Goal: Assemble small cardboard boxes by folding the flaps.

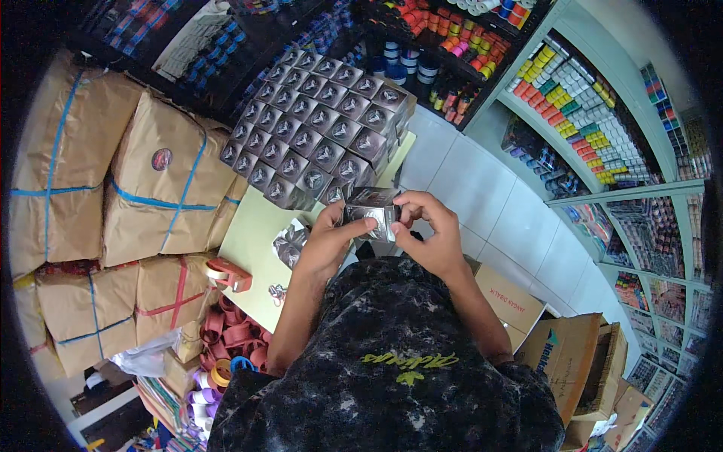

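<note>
In front of my chest is a small silver-and-black box (368, 199), held between both hands. My left hand (329, 239) grips its left side, with the thumb lying across the near face. At the right end, the thumb and bent fingers of my right hand (431, 232) pinch the box's edge. Just beyond it, a large block of similar dark boxes (316, 120) stands in rows on the pale yellow table (252, 226). Shiny silver packets (289, 242) lie beside my left wrist. Several small metal pieces (277, 292), too small to make out, lie near my left forearm.
A red tape dispenser (232, 276) sits at the table's left edge. Brown paper parcels (162, 173) tied with coloured straps are piled on the left. Red rings (233, 331) fill the space below. Open cardboard boxes (565, 361) stand at lower right; shelves of coloured spools (576, 113) line the right.
</note>
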`<state>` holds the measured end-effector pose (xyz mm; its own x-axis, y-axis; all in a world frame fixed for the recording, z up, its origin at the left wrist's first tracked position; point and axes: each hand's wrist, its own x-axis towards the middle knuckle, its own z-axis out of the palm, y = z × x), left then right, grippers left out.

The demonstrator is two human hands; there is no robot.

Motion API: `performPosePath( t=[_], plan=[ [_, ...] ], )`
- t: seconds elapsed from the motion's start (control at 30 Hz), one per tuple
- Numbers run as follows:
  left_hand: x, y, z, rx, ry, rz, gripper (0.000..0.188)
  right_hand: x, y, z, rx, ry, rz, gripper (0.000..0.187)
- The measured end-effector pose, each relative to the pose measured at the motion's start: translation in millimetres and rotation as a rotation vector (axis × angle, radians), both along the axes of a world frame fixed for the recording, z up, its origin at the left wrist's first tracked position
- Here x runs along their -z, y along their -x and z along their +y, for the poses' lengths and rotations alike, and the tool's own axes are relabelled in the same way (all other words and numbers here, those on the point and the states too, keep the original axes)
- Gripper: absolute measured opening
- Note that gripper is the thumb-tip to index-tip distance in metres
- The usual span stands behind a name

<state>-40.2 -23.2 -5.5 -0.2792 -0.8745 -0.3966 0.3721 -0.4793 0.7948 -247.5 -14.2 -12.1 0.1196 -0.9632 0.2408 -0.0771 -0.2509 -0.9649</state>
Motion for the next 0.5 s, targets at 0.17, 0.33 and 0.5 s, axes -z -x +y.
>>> performPosePath(
  t=[0.17,0.33,0.5],
  plan=[
    [1,-1,1,0.004,-0.029,0.024,0.039,-6,2,-2,-0.023,0.059,0.050,0.035],
    [-6,-1,-1,0.014,0.019,-0.007,0.039,-6,2,-1,-0.032,0.042,0.028,0.036],
    [-12,-1,-2,0.042,0.027,-0.164,0.042,-5,0,0,-0.010,0.016,0.052,0.034]
  ],
)
